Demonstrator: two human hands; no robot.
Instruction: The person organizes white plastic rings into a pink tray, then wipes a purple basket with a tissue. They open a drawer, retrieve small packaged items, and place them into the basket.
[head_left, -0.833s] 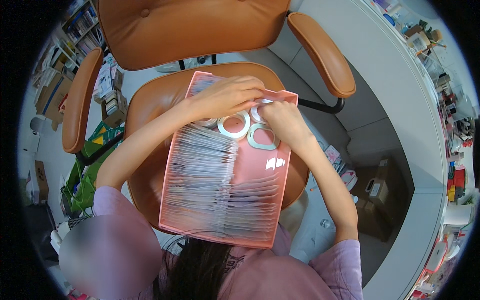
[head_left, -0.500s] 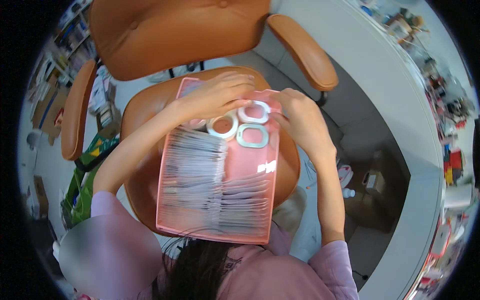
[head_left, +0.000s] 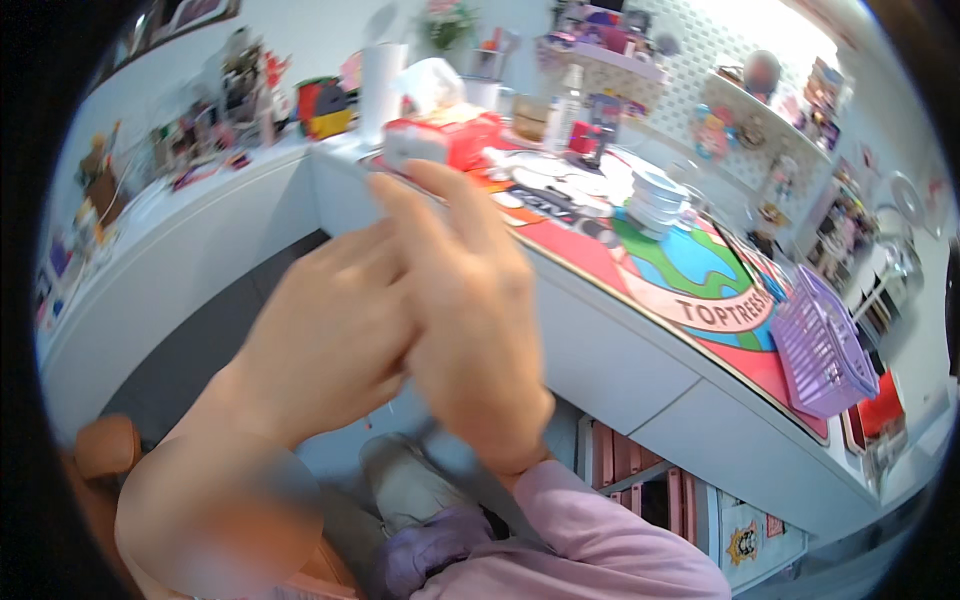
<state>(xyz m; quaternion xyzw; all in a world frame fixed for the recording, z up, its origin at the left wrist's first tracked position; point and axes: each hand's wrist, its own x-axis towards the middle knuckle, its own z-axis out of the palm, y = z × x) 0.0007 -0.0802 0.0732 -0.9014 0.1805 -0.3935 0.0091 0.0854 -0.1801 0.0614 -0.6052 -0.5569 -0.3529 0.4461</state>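
Observation:
Raised in front of me, my left hand (head_left: 325, 325) and my right hand (head_left: 470, 320) overlap and touch, both smeared by motion. The right hand lies over the left one's fingers, with two of its own fingers stretched up and left. Most of the left hand's fingers are hidden behind it, so anything between the hands cannot be made out. Beyond the fingertips, on the desk, stands a red box (head_left: 465, 140) with white material on top. A pink edge (head_left: 315, 588) shows at the bottom of the view.
The white desk carries a colourful red mat (head_left: 715, 355), a stack of white round items (head_left: 655, 205), a purple basket (head_left: 820, 345), a paper roll (head_left: 383, 95) and a bottle (head_left: 565, 110). Below stands a unit with pink drawer fronts (head_left: 685, 505). An orange-brown chair armrest (head_left: 108, 447) is lower left.
My view has swung from the pink tray of sleeves on the chair to the desk. Both hands have left the tray's far end and come together in the air.

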